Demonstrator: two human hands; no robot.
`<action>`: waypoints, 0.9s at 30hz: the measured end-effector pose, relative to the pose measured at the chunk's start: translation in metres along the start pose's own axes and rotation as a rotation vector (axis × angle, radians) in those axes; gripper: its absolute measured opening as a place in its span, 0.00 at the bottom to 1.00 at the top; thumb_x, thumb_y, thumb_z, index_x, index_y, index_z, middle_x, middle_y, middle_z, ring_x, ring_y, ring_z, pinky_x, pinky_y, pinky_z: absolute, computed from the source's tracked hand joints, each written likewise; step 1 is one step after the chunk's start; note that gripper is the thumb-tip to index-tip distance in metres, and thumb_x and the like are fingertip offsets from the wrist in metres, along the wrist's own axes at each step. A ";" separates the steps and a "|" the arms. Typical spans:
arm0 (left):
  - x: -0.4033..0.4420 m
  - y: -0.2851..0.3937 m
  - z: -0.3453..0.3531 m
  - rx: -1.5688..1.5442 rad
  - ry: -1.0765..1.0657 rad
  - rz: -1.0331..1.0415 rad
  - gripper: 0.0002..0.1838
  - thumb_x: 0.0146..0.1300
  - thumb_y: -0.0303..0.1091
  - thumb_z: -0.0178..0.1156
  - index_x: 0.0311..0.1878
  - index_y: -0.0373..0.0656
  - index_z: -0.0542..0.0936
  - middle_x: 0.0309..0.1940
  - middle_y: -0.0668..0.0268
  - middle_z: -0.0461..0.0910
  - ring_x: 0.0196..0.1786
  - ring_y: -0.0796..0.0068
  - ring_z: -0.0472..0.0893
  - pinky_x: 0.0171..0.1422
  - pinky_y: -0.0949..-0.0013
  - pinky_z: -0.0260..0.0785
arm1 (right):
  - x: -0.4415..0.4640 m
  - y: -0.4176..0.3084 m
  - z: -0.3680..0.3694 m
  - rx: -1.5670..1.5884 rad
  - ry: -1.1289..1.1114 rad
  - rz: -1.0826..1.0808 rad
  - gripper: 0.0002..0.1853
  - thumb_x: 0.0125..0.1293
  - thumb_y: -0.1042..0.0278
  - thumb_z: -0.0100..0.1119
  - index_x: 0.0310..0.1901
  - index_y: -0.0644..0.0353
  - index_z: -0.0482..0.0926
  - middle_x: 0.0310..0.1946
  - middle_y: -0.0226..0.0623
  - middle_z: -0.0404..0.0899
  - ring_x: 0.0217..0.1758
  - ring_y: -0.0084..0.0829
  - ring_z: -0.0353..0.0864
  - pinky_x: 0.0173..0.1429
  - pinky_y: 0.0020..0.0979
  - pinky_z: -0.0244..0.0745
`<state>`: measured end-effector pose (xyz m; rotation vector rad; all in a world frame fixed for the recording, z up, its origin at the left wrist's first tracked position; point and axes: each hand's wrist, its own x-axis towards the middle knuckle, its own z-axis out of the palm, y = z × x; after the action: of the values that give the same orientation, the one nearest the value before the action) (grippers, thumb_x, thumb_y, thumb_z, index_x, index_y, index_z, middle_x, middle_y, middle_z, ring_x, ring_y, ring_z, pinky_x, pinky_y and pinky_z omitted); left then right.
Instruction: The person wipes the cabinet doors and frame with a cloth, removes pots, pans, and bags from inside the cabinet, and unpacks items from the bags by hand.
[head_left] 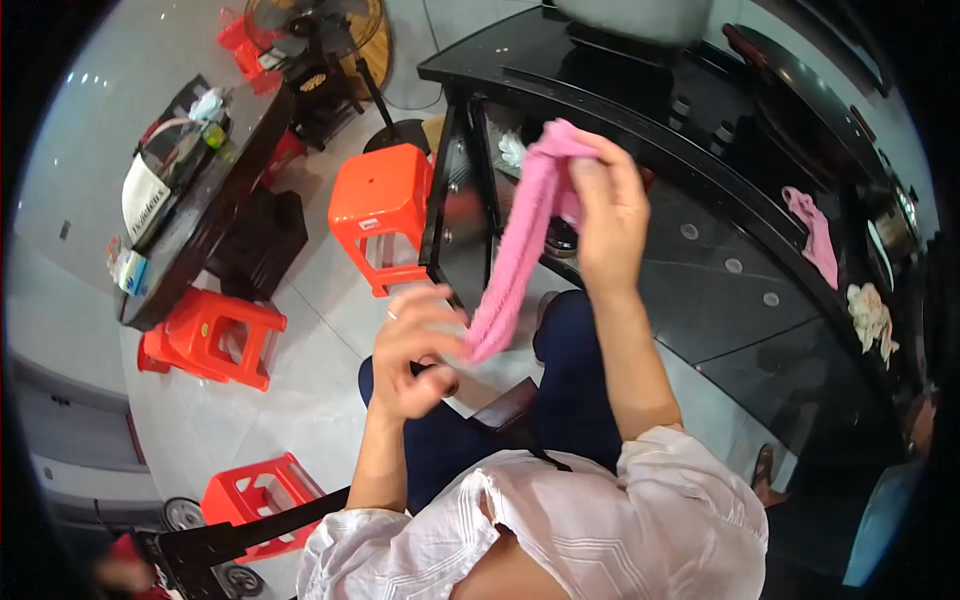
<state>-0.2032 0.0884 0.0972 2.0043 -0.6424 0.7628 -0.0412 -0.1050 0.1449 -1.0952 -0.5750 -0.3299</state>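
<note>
A pink cloth [515,260] hangs stretched diagonally in front of my body. My right hand [608,210] grips its upper end, with thumb and fingers closed on it. The lower end reaches the fingertips of my left hand [412,350], whose fingers are curved and somewhat blurred; whether they pinch the cloth cannot be made out. Behind the cloth is the open front of a black cabinet [470,165], with a white crumpled item [512,149] inside.
Red stools [380,190] stand left of the cabinet and beside a dark table [210,200]. A fan [315,25] is at the back. On the black counter [560,85] are a large pot [640,20], another pink cloth [812,235] and a pale cloth [872,318].
</note>
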 end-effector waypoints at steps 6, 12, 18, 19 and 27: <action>-0.044 -0.130 0.038 0.012 0.331 -0.524 0.45 0.54 0.26 0.64 0.75 0.35 0.54 0.70 0.50 0.64 0.75 0.57 0.61 0.76 0.59 0.53 | -0.044 0.114 0.085 -0.289 -0.472 0.001 0.13 0.65 0.78 0.56 0.51 0.62 0.79 0.51 0.38 0.79 0.59 0.36 0.76 0.65 0.35 0.68; -0.062 -0.175 0.047 -0.133 0.301 -0.862 0.33 0.58 0.21 0.56 0.70 0.37 0.65 0.50 0.54 0.80 0.52 0.68 0.79 0.57 0.67 0.70 | -0.027 0.157 0.097 -0.561 -0.759 -0.101 0.11 0.68 0.68 0.52 0.45 0.61 0.80 0.42 0.41 0.76 0.55 0.43 0.72 0.60 0.38 0.68; -0.070 -0.191 0.020 -0.082 0.412 -0.893 0.29 0.54 0.19 0.53 0.64 0.36 0.73 0.52 0.52 0.80 0.54 0.63 0.80 0.60 0.67 0.68 | 0.087 0.274 0.116 -0.557 -0.641 -0.160 0.17 0.73 0.61 0.43 0.45 0.59 0.82 0.46 0.44 0.78 0.54 0.41 0.75 0.62 0.37 0.67; -0.072 -0.194 0.015 -0.067 0.408 -0.879 0.30 0.53 0.19 0.54 0.63 0.36 0.73 0.53 0.51 0.79 0.56 0.61 0.80 0.62 0.66 0.67 | 0.108 0.299 0.116 -0.623 -0.591 -0.230 0.17 0.73 0.61 0.42 0.46 0.59 0.82 0.45 0.44 0.78 0.55 0.42 0.75 0.62 0.38 0.67; -0.078 -0.223 -0.008 0.027 0.494 -0.586 0.31 0.46 0.23 0.57 0.60 0.35 0.76 0.53 0.50 0.80 0.55 0.49 0.79 0.62 0.58 0.68 | 0.200 0.400 0.106 -0.728 -0.428 -0.110 0.18 0.72 0.59 0.45 0.48 0.62 0.81 0.53 0.45 0.79 0.59 0.46 0.76 0.63 0.37 0.68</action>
<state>-0.1061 0.2156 -0.0766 1.7868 0.2370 0.8474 0.2994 0.1684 0.0032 -1.8644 -0.9343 -0.4178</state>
